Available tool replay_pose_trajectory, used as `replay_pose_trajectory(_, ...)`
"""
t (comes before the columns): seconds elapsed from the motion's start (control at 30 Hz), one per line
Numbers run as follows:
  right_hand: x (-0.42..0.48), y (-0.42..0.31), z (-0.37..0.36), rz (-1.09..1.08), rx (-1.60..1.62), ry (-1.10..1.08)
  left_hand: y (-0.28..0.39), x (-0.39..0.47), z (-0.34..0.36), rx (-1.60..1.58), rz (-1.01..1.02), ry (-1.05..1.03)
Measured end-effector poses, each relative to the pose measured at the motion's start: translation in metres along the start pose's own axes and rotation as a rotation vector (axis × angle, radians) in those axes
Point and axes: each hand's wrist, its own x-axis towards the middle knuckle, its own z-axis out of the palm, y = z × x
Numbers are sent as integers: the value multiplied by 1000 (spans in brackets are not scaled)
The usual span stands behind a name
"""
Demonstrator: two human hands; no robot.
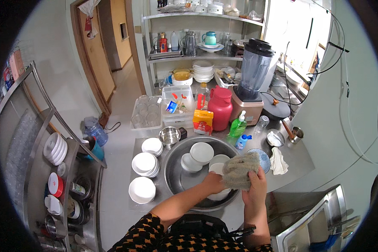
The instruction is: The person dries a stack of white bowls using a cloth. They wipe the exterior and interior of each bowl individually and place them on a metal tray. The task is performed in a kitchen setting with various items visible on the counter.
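Observation:
A greyish-beige dishcloth (241, 170) is bunched over the right side of a large round metal basin (173, 151). My right hand (256, 184) grips the cloth's right edge, its thumb lying on top. At the cloth's left edge is my left hand (214, 182), closed against it, with its fingertips partly hidden. Inside the basin are several white bowls; one bowl (202, 153) rests tilted on another bowl (190, 163). More white bowls show partly behind and under the cloth, including one bowl (219, 196) below my hands.
Left of the basin stand stacked white bowls (145, 163) and a single bowl (142, 190). Behind it are a steel pot (169, 136), a green pump bottle (238, 125), a red jug (220, 108) and a blender (253, 75). A patterned blue dish (264, 160) and white cloth (278, 161) lie right.

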Motion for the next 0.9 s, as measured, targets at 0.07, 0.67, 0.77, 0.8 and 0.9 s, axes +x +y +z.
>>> replay_pose_trajectory(0.07, -1, -6, -3, 4, 4, 36, -6, 9, 5, -16, -42, -128)
replay_pose_trajectory(0.67, 7, -4, -8, -162, -48, 28, -33, -49, -54, -2265, -198, 287)
replay_pose_trajectory(0.77, 9, 7, -17, -331, -372, -59, -19, -64, -68, -2192, -165, 344)
replay_pose_trajectory(0.8, 7, 6, -14, -461, -586, -144, -17, -67, -68, -2115, -197, 365)
replay_pose_trajectory(0.9, -1, 9, 4, -742, -1090, -442, -11, -75, -66, -1889, -275, 403)
